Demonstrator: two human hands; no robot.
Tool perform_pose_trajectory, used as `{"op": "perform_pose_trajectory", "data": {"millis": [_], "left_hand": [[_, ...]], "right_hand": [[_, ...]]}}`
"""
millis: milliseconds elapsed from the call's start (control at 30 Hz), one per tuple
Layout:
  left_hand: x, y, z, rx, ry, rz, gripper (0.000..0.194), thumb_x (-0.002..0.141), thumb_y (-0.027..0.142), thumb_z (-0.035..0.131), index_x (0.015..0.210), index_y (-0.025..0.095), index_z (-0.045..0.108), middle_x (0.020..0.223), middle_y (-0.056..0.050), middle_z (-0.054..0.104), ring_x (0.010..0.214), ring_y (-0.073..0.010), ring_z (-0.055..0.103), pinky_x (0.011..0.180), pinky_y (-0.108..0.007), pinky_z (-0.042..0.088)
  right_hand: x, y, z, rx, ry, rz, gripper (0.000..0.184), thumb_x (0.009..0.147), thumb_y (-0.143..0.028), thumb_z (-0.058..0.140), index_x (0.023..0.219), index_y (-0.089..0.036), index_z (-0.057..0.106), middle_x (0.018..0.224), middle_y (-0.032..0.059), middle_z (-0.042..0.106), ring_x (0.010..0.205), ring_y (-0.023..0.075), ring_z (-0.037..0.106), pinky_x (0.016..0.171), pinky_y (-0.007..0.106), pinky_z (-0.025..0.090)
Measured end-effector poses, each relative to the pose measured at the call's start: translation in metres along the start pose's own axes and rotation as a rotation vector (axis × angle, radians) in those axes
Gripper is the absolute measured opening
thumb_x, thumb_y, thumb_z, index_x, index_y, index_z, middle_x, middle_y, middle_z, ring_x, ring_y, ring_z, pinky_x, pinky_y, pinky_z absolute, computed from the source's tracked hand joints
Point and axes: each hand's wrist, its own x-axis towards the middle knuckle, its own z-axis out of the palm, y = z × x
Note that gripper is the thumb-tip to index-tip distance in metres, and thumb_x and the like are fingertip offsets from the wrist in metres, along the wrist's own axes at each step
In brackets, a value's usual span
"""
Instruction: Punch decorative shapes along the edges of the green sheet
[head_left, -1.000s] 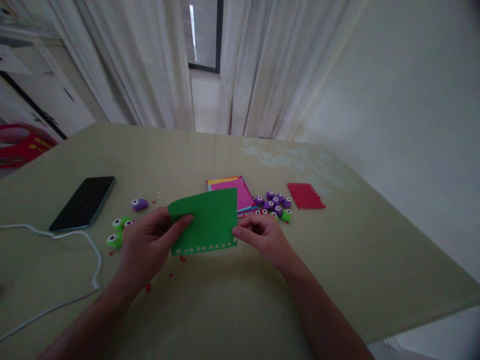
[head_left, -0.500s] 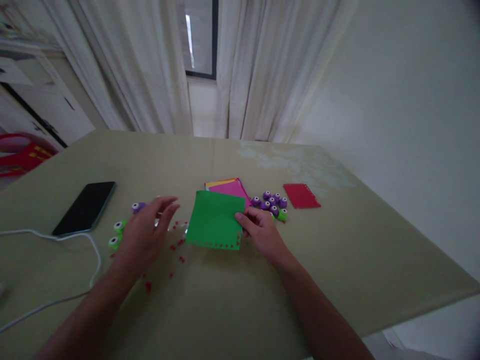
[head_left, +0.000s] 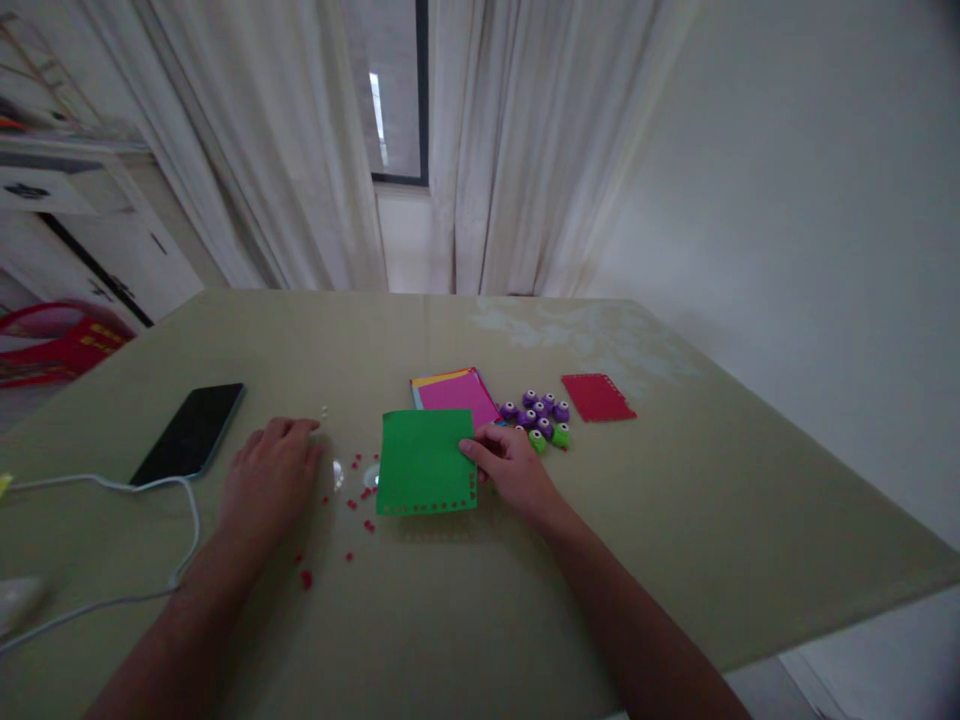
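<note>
Both bare forearms reach in from the lower corners, the left hand [head_left: 271, 475] palm down left of center with fingers loosely bent, the right hand [head_left: 517, 468] right of center, its thumb and curled index finger pinched together.

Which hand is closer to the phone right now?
Left. The left hand is just to the right of the phone, while the right hand is farther right, across the table, holding the green sheet.
</note>
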Motion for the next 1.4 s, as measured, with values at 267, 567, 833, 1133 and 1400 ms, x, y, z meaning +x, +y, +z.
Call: {"op": "perform_pose_trajectory", "data": {"millis": [267, 567, 833, 1133, 1400], "left_hand": [[0.009, -0.025, 0.006, -0.047, -0.011, -0.099, 0.044, 0.099, 0.037, 0.043, 0.124, 0.014, 0.070, 0.128, -0.024, 0.071, 0.119, -0.0439, 0.065, 0.098, -0.057, 0.052], [0.008, 0.002, 0.011, -0.205, 0.029, 0.089, 0.038, 0.097, 0.029, 0.048, 0.126, 0.020, 0.070, 0.130, -0.017, 0.075, 0.121, -0.0371, 0.067, 0.102, -0.055, 0.047], [-0.010, 0.045, 0.008, -0.460, 0.199, 0.448, 0.032, 0.101, 0.032, 0.059, 0.131, 0.022, 0.065, 0.122, -0.011, 0.074, 0.109, -0.0261, 0.070, 0.097, -0.039, 0.055], [-0.028, 0.069, 0.012, -0.661, 0.277, 0.600, 0.030, 0.097, 0.029, 0.069, 0.127, 0.027, 0.065, 0.111, -0.005, 0.080, 0.099, -0.0228, 0.076, 0.086, -0.034, 0.060], [-0.030, 0.071, 0.006, -0.619, 0.323, 0.796, 0.027, 0.100, 0.025, 0.067, 0.127, 0.023, 0.065, 0.105, -0.004, 0.081, 0.093, -0.0193, 0.076, 0.087, -0.031, 0.057]], "right_hand": [[0.003, 0.006, 0.002, -0.029, 0.005, -0.010, 0.028, 0.090, -0.041, 0.067, 0.075, -0.018, 0.064, 0.068, -0.0028, 0.056, 0.063, 0.0135, 0.051, 0.058, 0.025, 0.039], [-0.003, 0.006, 0.010, -0.221, -0.007, -0.046, 0.012, 0.091, -0.027, 0.071, 0.088, -0.016, 0.071, 0.076, 0.0001, 0.067, 0.069, 0.0151, 0.058, 0.064, 0.025, 0.042], [-0.008, -0.004, 0.007, -0.492, 0.032, -0.104, 0.018, 0.093, -0.016, 0.070, 0.111, -0.015, 0.074, 0.092, 0.0079, 0.077, 0.082, 0.0196, 0.068, 0.078, 0.031, 0.049], [-0.010, -0.007, 0.015, 0.257, -0.230, 0.020, 0.041, 0.091, -0.054, 0.074, 0.111, -0.018, 0.075, 0.091, 0.0041, 0.074, 0.069, 0.0148, 0.064, 0.064, 0.027, 0.051], [-0.018, -0.006, 0.021, 0.242, -0.294, -0.009, 0.046, 0.078, -0.038, 0.091, 0.118, -0.020, 0.077, 0.098, 0.0048, 0.075, 0.083, 0.0173, 0.066, 0.076, 0.031, 0.052]]}}
